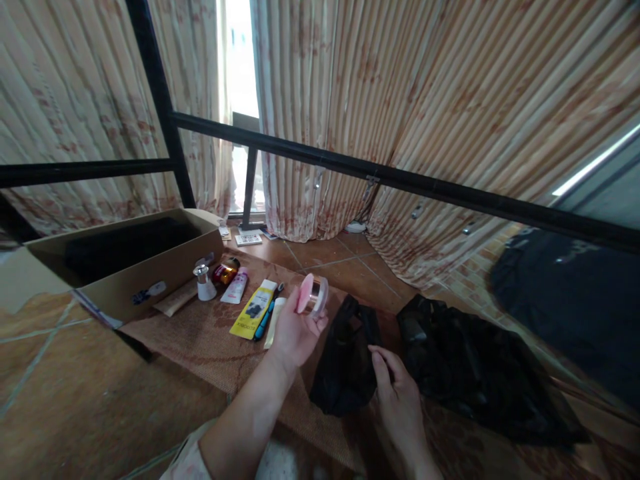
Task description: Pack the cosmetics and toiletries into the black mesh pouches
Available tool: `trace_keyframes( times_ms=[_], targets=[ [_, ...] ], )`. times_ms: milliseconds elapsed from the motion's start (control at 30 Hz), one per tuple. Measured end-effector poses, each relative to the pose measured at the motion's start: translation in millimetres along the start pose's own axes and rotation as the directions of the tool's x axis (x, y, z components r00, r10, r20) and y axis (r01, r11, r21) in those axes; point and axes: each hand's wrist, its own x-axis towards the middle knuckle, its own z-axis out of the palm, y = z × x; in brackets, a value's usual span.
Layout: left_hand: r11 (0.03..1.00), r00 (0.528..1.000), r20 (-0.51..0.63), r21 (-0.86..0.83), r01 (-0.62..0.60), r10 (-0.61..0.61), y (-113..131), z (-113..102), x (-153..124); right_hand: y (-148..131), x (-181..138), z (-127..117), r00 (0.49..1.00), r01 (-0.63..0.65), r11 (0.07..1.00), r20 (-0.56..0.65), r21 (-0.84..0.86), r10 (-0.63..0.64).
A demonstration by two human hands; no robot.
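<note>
My left hand [296, 331] is raised above a woven mat [210, 333], fingers closed round a small clear jar with a pink lid [312, 294], held on its side. My right hand [397, 393] rests lower at the edge of a small black plastic bag [345, 363], its fingers pinching the bag's rim. The bag stands open between my two hands.
Several toiletries lie in a row on the mat: a yellow packet [253, 310], a white tube [237, 285], a small white bottle [205, 284], a red-gold item [225, 271]. An open cardboard box [125, 257] sits left. A larger black bag [475, 373] lies right. Black bed-frame bars and curtains stand behind.
</note>
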Motion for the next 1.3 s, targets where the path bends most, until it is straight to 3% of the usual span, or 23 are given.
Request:
trace_keyframes(
  times_ms=[167,500,867,1300],
  targets=[
    [0.998,0.994,0.106,-0.056,0.038,-0.032,6,-2,-2,0,0,0,1.0,0.027,0.999,0.001,-0.02,-0.027],
    [0.995,0.969,0.228,-0.013,-0.097,0.097,8,-1,-11,1,0,1,1.0,0.024,1.0,-0.009,-0.018,-0.025],
    [0.998,0.977,0.204,-0.03,0.063,-0.056,4,-2,-6,2,0,0,0.999,0.026,0.999,0.022,-0.02,-0.026],
    [0.996,0.986,0.167,0.09,-0.012,-0.003,3,-6,-4,1,0,1,0.999,0.041,0.999,-0.01,-0.017,-0.041]
  ],
)
